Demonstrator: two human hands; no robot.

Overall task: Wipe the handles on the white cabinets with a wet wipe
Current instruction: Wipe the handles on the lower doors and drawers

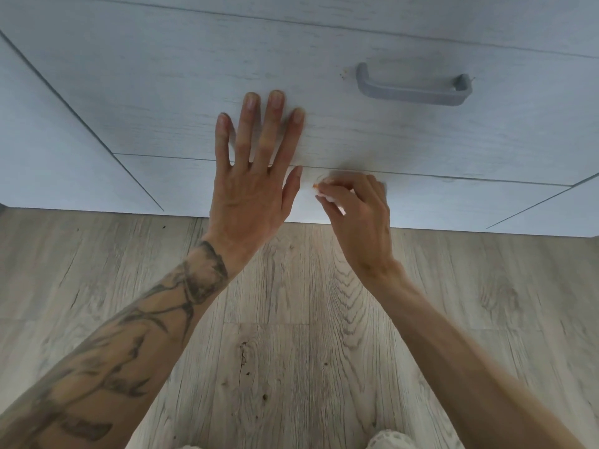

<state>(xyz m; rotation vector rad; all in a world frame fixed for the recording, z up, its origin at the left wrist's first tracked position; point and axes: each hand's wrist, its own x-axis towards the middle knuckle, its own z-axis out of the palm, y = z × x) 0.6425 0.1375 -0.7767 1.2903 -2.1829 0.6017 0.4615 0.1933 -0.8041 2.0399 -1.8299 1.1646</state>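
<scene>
White cabinet drawer front point(162, 102), grey handle point(413, 90), left hand point(252, 176) spread flat — right hand point(359, 218) pinching wet wipe point(327, 196)

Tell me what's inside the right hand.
The right hand has its fingers curled round a bunched white wet wipe, by the lower drawer front. Most of the wipe is covered, as is the drawer front behind the hand.

Most of the wipe point(327, 196) is hidden within the curled right hand point(359, 218). Only a grey sliver of the lower handle point(384, 186) is seen behind it. Lace cloth point(389, 442) is cut off at the bottom edge.
</scene>
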